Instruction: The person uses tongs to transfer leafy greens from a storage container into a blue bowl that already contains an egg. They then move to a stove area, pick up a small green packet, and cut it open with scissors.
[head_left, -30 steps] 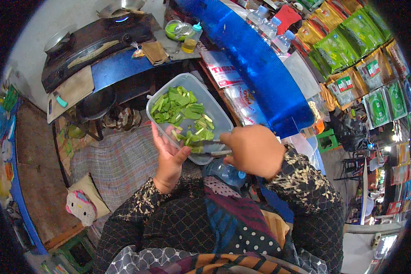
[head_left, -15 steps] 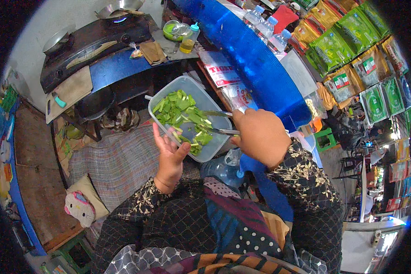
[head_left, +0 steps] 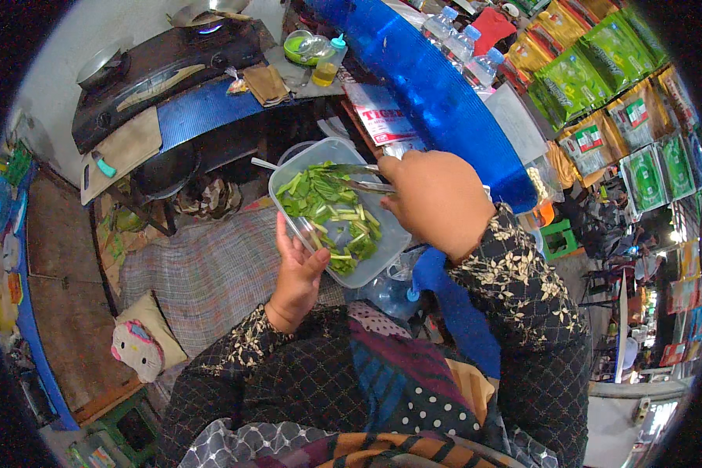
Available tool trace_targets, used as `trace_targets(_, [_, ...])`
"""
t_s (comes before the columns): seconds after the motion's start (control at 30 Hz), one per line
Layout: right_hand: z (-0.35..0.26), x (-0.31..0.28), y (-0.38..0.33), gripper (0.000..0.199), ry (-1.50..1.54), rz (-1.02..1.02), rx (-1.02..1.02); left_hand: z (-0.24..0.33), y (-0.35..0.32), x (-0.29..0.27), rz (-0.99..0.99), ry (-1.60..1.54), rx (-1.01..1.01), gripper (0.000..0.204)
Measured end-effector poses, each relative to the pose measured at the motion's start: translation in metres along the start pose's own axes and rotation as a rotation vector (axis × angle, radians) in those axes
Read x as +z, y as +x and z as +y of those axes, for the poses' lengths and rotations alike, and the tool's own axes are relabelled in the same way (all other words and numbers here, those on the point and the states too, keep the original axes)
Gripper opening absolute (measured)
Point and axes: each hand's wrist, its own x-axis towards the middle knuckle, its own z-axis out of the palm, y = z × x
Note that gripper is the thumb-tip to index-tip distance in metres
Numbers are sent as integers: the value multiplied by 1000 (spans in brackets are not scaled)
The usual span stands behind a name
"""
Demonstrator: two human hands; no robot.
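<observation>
Chopped leafy greens [head_left: 327, 199] with pale stems lie in a clear plastic container [head_left: 386, 234], which is tilted a little. My left hand [head_left: 297, 273] grips the container's near left side, its thumb at the near rim and its fingers mostly behind the wall. From the right, my right hand [head_left: 437, 199] closes round a pair of metal tongs [head_left: 364, 178]. The tongs reach over the container's right rim, with their tips in among the leaves near the far side. Whether they pinch any leaves I cannot make out.
A gas stove [head_left: 168, 74] at the far left bears two pans, one burner lit. Beside it stand an oil bottle [head_left: 329, 62] and a green bowl [head_left: 295, 48]. A knife [head_left: 103, 164] lies on a cutting board [head_left: 129, 148]. A blue counter panel [head_left: 444, 86] curves along the right.
My right hand and the tongs have moved farther away and slightly left, to the container's far part. The container has shifted slightly to the right, and the greens lie differently.
</observation>
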Motion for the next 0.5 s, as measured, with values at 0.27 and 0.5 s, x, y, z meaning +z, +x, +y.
trace_targets(0.27, [2,-12,3,33,-18,20,31,2,0,2,8,36,-98,104])
trace_targets(0.5, [-5,13,-10,35,53,-248,-55,1,1,4,22,48,-107,108])
